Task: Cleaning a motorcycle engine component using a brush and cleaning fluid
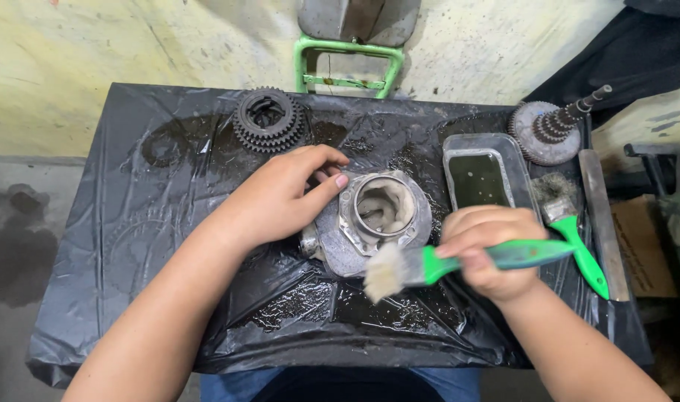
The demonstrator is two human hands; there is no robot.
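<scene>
Tray point(450, 160) right of housing point(373, 223)

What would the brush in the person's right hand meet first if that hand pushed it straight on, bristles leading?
Probably the grey metal housing: the brush in the right hand has bristles beside its lower rim, though depth is unclear.

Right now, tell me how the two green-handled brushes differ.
The brush in the right hand is held above the black sheet, bristles pale and pointing left; the spare brush lies flat by the metal tray, untouched, its bristles darker and pointing away. Both have green handles.
</scene>
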